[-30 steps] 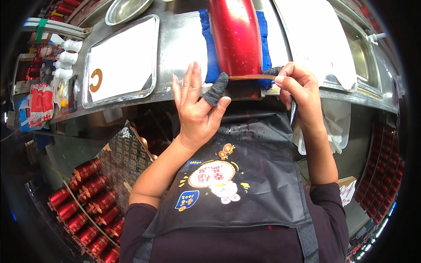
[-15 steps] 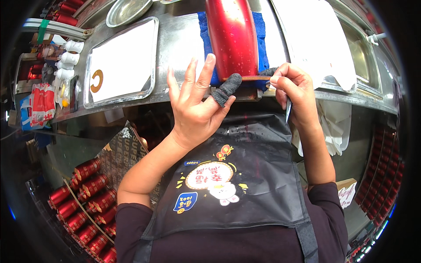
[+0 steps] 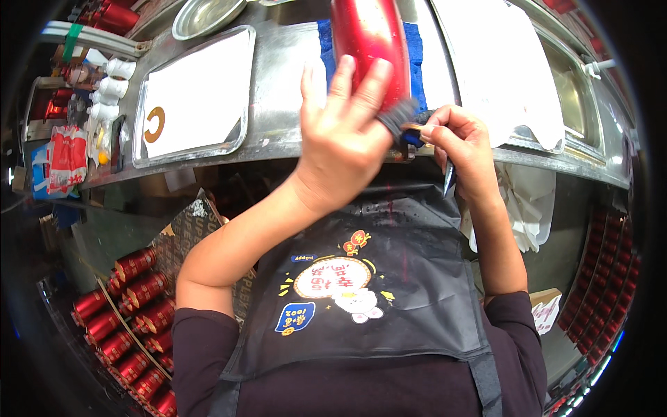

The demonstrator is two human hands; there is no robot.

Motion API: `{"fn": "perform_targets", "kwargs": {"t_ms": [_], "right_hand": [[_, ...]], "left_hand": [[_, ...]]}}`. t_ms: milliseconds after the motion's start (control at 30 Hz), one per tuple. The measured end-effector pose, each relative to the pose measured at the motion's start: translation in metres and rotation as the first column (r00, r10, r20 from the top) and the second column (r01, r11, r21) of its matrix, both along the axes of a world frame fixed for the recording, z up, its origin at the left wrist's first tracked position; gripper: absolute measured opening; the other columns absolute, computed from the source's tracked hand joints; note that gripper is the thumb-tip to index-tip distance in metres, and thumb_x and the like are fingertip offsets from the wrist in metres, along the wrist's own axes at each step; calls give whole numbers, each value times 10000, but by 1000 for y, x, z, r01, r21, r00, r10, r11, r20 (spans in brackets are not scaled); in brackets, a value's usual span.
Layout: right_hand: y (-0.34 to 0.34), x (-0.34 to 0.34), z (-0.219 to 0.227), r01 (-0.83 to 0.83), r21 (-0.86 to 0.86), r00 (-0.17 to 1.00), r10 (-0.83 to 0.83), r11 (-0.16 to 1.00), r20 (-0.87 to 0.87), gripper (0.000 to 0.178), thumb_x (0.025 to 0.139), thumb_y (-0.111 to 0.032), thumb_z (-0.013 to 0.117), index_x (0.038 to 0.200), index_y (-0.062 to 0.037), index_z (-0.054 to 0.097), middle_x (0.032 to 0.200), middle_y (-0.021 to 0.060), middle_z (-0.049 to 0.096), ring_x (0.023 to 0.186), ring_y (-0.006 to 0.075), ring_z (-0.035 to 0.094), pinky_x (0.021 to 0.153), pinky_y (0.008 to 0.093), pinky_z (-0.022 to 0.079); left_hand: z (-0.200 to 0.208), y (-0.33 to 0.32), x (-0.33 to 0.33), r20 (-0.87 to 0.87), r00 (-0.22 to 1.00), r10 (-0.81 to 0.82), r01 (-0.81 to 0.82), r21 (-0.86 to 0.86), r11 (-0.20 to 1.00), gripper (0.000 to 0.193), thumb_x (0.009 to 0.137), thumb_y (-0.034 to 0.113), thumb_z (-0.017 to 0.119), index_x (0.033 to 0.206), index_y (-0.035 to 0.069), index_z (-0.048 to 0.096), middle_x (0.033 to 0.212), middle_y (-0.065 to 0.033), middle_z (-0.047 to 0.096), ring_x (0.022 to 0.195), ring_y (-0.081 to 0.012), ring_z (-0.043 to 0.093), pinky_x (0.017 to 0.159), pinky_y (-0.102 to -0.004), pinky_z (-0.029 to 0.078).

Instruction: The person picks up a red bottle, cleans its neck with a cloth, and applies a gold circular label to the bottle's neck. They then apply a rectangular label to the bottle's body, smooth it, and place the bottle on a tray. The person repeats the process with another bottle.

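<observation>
A glossy red vessel (image 3: 369, 31) lies on a blue cloth (image 3: 415, 69) at the edge of the metal counter. Over its near end spreads my left hand (image 3: 340, 149), fingers apart, slightly blurred. Its index finger wears a dark grey knitted finger sleeve (image 3: 396, 118), which meets a thin golden-brown strip (image 3: 414, 127) at the vessel's near rim. Thumb and index finger of my right hand (image 3: 464, 142) pinch the strip's right end. Pointed metal tweezers (image 3: 449, 177) stick out downward from the same hand. My left hand hides most of the strip.
Left of the vessel, a metal tray (image 3: 251, 76) holds a white sheet and a gold C-shaped piece (image 3: 154, 125). A round metal bowl (image 3: 205, 17) stands behind it. White bottles (image 3: 111, 90) stand far left. Red canisters (image 3: 132, 313) fill the lower left. White sheeting (image 3: 500, 62) covers the right side.
My left hand has moved right and forward onto the vessel. Its sleeved finger has come along the strip close to my right hand, which stays nearly in place. Less of the strip shows.
</observation>
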State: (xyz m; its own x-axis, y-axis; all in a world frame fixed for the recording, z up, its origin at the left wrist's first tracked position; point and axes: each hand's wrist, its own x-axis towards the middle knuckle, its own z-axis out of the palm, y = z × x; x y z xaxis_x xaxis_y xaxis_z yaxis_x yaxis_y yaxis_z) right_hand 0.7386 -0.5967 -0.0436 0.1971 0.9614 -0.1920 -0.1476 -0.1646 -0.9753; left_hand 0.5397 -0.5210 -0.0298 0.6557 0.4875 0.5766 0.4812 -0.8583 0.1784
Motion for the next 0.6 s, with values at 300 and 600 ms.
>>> {"fn": "perform_targets", "kwargs": {"t_ms": [300,600], "right_hand": [[-5,3,22,-52,-24,997,53,998,59,119,891,-117,711,832,-64,621,708,-55,561,551,-7,459,481,168,331],[-4,11,20,-46,18,992,44,999,116,123,887,-131,701,829,-53,624,701,-44,567,541,-3,469,476,170,339]], "left_hand": [[-33,-8,-33,331,942,64,69,-376,924,656,727,152,872,1330,39,640,1483,-191,529,1360,-400,514,1131,-626,298],[-38,-15,-45,130,992,0,28,-215,976,402,776,187,840,1152,78,744,1491,-200,517,1314,-418,542,1129,-672,217]]}}
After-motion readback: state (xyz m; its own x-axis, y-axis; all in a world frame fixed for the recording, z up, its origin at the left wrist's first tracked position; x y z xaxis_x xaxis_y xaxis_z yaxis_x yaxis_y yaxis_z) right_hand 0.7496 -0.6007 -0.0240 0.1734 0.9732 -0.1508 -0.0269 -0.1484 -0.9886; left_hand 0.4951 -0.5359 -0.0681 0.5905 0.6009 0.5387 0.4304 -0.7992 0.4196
